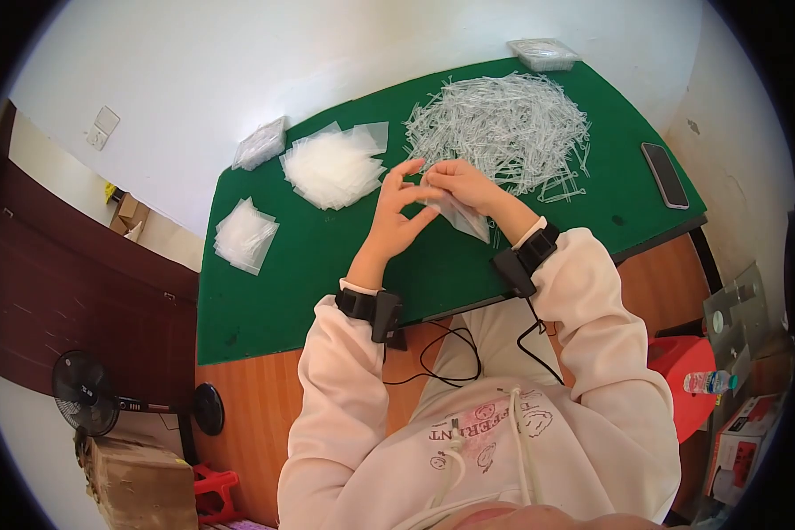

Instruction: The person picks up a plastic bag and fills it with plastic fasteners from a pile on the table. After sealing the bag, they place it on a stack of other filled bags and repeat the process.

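Observation:
My right hand (468, 185) pinches the top edge of a small clear plastic bag (465, 223), which hangs down below its fingers. Beside it, my left hand (400, 212) is curved with thumb and fingers apart, its fingertips close to the bag's top. Whether the left fingers touch the bag is hard to make out. Behind the hands lies a large heap of clear plastic hook-like pieces (503, 128). To the left are a pile of flat translucent bags (334, 168) and a smaller stack of bags (246, 237).
The green table (327, 291) also holds a phone (664, 177) at the right, a clear packed box (545, 55) at the back and another (261, 144) at the back left. Black cables (450, 331) hang near my lap. A fan (86, 393) stands lower left.

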The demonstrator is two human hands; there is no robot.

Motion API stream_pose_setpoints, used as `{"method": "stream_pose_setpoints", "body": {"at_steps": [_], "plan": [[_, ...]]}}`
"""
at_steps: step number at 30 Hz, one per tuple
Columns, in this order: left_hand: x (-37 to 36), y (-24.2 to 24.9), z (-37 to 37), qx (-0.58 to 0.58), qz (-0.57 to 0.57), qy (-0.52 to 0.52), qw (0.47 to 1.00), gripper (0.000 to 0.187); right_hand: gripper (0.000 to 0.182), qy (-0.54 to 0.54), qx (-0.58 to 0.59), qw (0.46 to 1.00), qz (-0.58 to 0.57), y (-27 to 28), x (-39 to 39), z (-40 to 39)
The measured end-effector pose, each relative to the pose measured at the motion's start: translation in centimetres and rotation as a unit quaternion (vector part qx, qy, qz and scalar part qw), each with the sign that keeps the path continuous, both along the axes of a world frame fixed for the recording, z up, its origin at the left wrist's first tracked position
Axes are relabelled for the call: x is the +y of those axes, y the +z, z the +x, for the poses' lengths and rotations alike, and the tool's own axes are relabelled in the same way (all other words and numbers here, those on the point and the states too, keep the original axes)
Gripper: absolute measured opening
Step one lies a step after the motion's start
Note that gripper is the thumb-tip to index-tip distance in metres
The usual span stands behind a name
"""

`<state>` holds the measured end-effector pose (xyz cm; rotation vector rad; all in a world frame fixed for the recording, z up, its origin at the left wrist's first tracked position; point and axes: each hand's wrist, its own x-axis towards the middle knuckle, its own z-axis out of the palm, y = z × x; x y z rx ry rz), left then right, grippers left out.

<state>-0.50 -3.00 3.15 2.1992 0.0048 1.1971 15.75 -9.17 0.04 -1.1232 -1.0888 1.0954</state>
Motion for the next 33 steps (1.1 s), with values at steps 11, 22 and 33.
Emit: {"method": "stream_pose_setpoints", "body": {"at_steps": [11, 22, 33], "plan": [[3.4, -2.3, -1.0, 0.02, -0.287, 0.05, 0.957, 0.016, 0.019, -0.051, -0.011, 0.999, 0.0, 1.5, -0.9, -0.1], [3.8, -2.3, -1.3, 0.073, -0.361, 0.046, 0.929, 0.016, 0.017, -0.195, -0.085, 0.975, 0.063, -0.1, 0.0, 1.0], [3.1, 0.6, -10.1, 0.271, -0.332, -0.073, 0.901, 0.009, 0.012, -0.184, 0.012, 0.981, 0.058, 0.7, 0.1, 1.0]]}}
